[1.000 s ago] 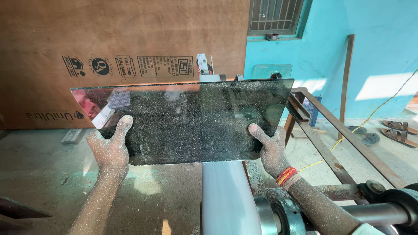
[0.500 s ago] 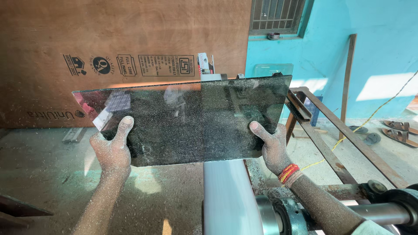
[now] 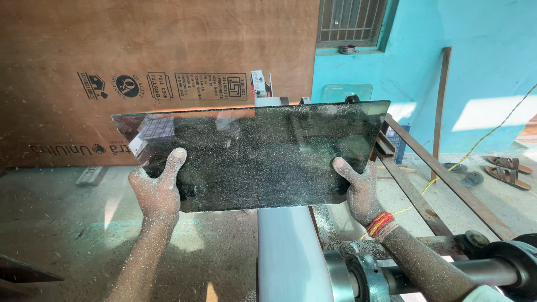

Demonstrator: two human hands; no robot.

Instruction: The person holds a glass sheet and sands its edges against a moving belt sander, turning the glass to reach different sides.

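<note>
I hold a dark, dust-speckled rectangular glass pane (image 3: 263, 156) flat in front of me, a little tilted. My left hand (image 3: 159, 190) grips its lower left edge, thumb on top. My right hand (image 3: 358, 187), with a red and orange thread band on the wrist, grips its lower right edge. Both hands and forearms are coated in fine dust. The pane hovers just above a white belt-covered wheel (image 3: 288, 254) of a grinding machine.
A large plywood sheet (image 3: 156, 50) leans against the wall behind. The machine's metal shaft and bearing (image 3: 442, 268) run to the right. A rusty angle-iron frame (image 3: 425, 184) stands at right, sandals (image 3: 506, 168) on the floor beyond. The bench surface (image 3: 67, 235) is dusty.
The pane has shifted slightly to the right and lifted a little in both hands. The grip of each hand is the same.
</note>
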